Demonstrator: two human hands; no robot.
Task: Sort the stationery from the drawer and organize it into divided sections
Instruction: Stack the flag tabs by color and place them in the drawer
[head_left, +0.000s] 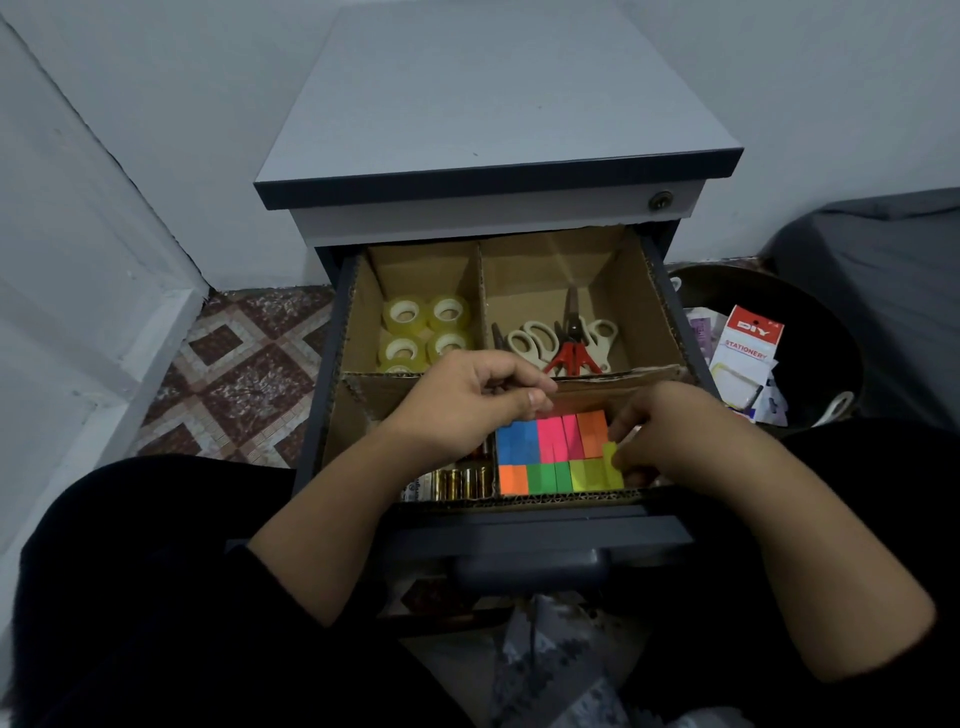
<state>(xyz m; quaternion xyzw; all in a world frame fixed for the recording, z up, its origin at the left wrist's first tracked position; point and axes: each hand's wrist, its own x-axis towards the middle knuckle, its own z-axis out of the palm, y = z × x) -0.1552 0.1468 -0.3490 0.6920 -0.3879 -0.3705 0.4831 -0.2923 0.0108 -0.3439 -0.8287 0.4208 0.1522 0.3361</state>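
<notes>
Drawer (332, 364) is pulled open with cardboard dividers (480, 296) splitting it into sections — tape rolls (426, 332) back left, scissors (563, 340) back right, batteries (457, 483) front left, neon sticky-note pads (550, 452) front right. Both my hands are in the front-right section. My right hand (660, 436) pinches a yellow-green pad (612, 465) at the right end of the near row, fingers curled on its edge; the pad sits a bit tilted against its neighbours. My left hand (467, 405) has fingers curled at the top edge of the pink and blue pads, thumb tip touching them — whether it actually grips one I cannot tell, looks more like steadying the row. Handling call: the pads are light, paper blocks, stiff enough as a stack but loose sheets can fan or peel, so take them by the two narrow side faces, not the top sheet. They are packed tight, so I would press the last one down square rather than force it. Bin (810, 312) with packaging (748, 343) stands to the right of the cabinet.
</notes>
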